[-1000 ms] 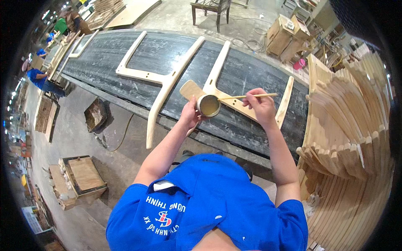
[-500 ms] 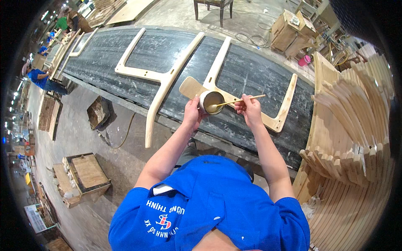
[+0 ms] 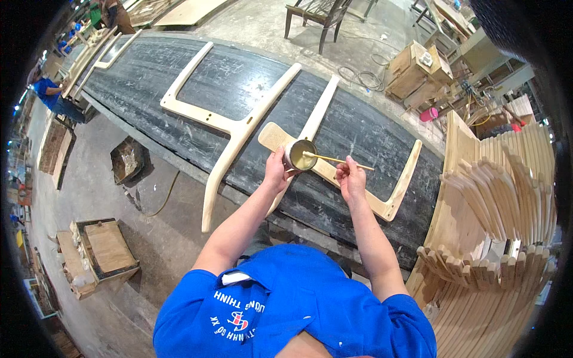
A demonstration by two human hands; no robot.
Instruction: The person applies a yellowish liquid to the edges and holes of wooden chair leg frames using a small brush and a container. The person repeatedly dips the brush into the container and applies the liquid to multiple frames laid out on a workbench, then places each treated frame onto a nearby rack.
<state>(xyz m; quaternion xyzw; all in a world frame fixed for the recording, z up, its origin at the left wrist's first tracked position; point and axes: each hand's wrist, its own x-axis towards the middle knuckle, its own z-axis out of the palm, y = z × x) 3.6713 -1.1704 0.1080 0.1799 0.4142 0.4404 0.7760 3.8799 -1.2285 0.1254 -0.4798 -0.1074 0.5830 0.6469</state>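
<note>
My left hand is wrapped round a small round cup that holds a pale, creamy paste. In my right hand, the fingers pinch a thin wooden stick, and its paste-coated end dips inside the cup. Both hands hover over a pale wooden chair frame part with small holes, lying on the dark table. Just beyond the cup shows a rounded, flat wooden end; the cup hides how it joins the rest. A second frame part lies to the left.
The long dark table has a scuffed top. Curved wooden parts are stacked at my right. On the floor stand a wooden box and a dirty tray at left. A person in blue stands far left; a dark chair is beyond.
The whole view has shifted and turned slightly. My right hand sits a little lower relative to the cup, and the stick now slants down toward it. Both grips are unchanged.
</note>
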